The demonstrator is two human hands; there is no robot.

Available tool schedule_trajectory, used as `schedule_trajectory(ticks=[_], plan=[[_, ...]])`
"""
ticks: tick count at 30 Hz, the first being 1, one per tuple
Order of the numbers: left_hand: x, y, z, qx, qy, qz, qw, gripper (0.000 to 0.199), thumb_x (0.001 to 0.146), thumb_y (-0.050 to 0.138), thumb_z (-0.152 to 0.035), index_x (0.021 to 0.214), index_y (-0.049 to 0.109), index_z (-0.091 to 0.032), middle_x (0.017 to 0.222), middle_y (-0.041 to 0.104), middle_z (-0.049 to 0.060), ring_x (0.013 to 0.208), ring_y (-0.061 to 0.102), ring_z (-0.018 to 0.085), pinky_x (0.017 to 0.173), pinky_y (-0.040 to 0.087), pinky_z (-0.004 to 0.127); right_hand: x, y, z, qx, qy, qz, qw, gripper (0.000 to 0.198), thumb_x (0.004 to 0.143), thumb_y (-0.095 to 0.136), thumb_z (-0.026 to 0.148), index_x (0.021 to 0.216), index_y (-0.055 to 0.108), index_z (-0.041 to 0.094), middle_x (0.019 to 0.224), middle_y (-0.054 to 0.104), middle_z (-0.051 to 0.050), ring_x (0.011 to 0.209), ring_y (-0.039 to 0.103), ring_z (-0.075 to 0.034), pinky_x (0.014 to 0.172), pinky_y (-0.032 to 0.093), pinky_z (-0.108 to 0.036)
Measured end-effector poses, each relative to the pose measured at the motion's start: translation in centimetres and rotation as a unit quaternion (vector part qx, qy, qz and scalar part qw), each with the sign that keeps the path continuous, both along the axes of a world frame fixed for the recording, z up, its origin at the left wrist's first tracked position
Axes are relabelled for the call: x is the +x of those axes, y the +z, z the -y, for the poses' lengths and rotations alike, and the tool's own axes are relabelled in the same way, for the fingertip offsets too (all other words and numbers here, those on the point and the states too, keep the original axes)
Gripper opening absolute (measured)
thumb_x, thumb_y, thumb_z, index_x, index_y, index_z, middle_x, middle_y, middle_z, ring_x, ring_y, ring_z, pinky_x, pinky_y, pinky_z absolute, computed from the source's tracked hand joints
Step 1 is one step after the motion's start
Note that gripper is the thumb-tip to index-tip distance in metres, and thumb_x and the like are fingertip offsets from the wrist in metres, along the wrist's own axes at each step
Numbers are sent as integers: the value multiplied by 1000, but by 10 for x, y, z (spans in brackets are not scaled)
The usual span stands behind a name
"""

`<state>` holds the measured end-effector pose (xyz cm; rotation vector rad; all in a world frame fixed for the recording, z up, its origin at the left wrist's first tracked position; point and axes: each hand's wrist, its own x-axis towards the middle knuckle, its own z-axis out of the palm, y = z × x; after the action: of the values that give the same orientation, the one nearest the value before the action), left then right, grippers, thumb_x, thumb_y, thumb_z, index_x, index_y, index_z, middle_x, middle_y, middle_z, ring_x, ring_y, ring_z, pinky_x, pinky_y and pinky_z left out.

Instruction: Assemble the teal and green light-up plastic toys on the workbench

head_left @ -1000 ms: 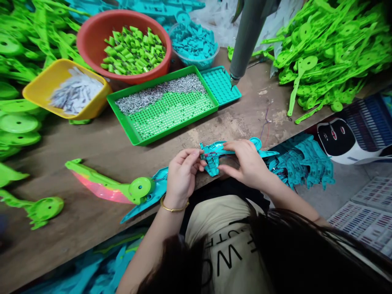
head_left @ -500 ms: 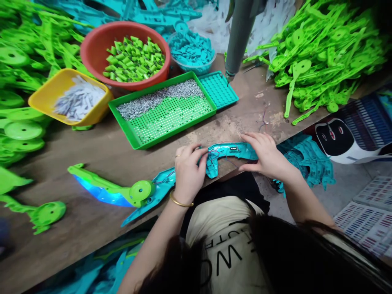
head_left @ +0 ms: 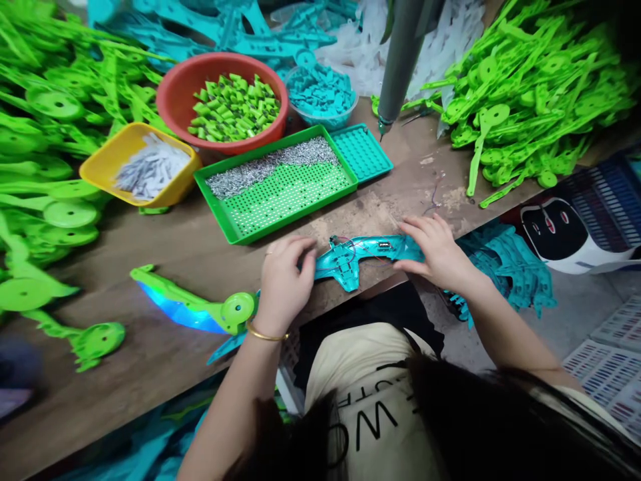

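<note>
On the bench in front of me lies a long teal plastic toy shell (head_left: 346, 262), its open inside facing up with thin wires and a small metal contact piece in it. My left hand (head_left: 286, 277) is curled over its left stretch, thumb and fingers gripping it. At its other end my right hand (head_left: 435, 252) has thumb and fingers on either side of the shell. To the left, a bright green arm (head_left: 237, 308) with a round hub sits on the shell, and its blue translucent strip (head_left: 180, 312) is glowing. My left palm hides part of the shell.
A green perforated tray (head_left: 295, 204) of screws stands beyond my hands, beside a teal tray (head_left: 368, 155). Behind are a red bowl (head_left: 173, 100), a yellow tub (head_left: 100, 170) and green part piles (head_left: 541, 100). An electric screwdriver (head_left: 400, 67) hangs above the bench.
My left hand has slid left along the shell, uncovering its wired middle. My right hand stays at the right end. The whole view has shifted slightly.
</note>
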<state>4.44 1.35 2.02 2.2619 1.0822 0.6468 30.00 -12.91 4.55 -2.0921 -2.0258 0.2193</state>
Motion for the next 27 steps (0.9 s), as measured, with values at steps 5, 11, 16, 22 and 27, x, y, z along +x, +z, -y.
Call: schedule_trajectory(ticks=[5, 11, 16, 22, 27], plan=[[32, -3, -12, -32, -41, -32, 998, 22, 82, 57, -24, 100, 68, -16, 105, 70, 12, 100, 61, 29, 91, 44, 43, -30, 5, -28, 62, 21, -33, 997, 55, 92, 46, 57, 128, 56, 17, 129, 62, -14, 123, 55, -27, 116, 26, -53], [35, -2, -10, -137, -5, 86, 987, 18, 82, 57, -24, 95, 69, -20, 92, 72, 5, 83, 64, 21, 81, 49, 34, -45, -3, -35, -2, 75, -45, 996, 67, 82, 64, 53, 137, 49, 17, 136, 57, -16, 127, 51, -30, 114, 28, -58], [24, 1, -7, -307, -12, 221, 926, 27, 76, 71, -33, 98, 71, -18, 94, 73, 6, 85, 67, 19, 78, 52, 30, -40, -12, -34, -43, 82, -33, 995, 66, 83, 68, 45, 139, 48, 16, 138, 56, -16, 128, 50, -30, 113, 31, -57], [18, 9, -4, -423, -6, 230, 876, 41, 63, 83, -40, 96, 75, -17, 89, 75, 8, 76, 67, 18, 68, 55, 29, -40, -14, -38, -36, 82, -60, 994, 53, 89, 60, 41, 135, 52, 17, 135, 58, -15, 123, 53, -29, 104, 42, -50], [17, 9, -1, -425, -6, 232, 875, 38, 62, 84, -39, 91, 76, -17, 84, 74, 8, 74, 67, 18, 66, 56, 28, -22, -10, -28, -22, 79, -70, 994, 70, 82, 67, 49, 141, 44, 19, 137, 56, -16, 128, 51, -29, 111, 34, -56]])
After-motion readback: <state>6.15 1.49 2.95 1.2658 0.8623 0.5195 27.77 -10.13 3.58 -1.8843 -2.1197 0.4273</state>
